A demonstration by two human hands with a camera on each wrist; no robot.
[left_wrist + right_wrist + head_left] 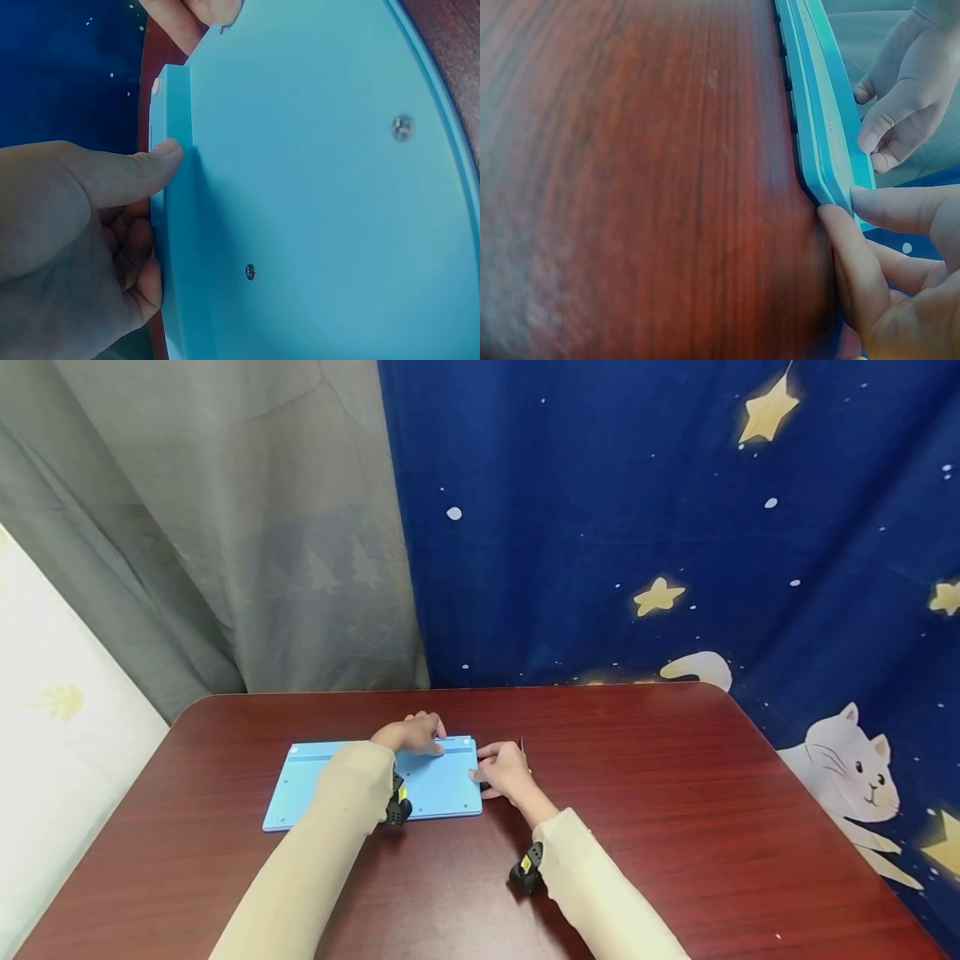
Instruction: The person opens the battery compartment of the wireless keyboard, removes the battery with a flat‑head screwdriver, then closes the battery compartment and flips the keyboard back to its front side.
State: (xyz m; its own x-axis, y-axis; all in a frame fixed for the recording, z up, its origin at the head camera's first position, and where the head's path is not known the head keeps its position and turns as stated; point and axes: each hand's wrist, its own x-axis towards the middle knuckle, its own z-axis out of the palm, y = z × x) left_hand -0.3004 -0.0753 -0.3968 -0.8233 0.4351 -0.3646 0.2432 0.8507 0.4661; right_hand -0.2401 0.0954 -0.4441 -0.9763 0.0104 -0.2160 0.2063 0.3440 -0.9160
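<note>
1. Head view: A light-blue keyboard lies underside up on the dark red-brown table, left of the middle and nearer its far edge. The left hand reaches across it and grips its far edge, right of its middle. The right hand holds the right end, thumb on the upper face. Both arms wear cream sleeves; a black wrist camera sits below the left cuff. Behind the table hang a gray curtain and a dark blue curtain with stars and a white cat.

2. Left wrist view: The left hand pinches the keyboard narrowly, its thumb on the raised strip along the edge and its other fingers curled against the outer side. Screws dot the flat underside. Fingers of the right hand show at the top, by the corner.

3. Right wrist view: The keyboard appears almost edge-on, a row of keys on the side toward the table. The right hand pinches its corner between thumb and fingers; the left hand grips farther along. Whether the keyboard touches the table all along I cannot tell.
</note>
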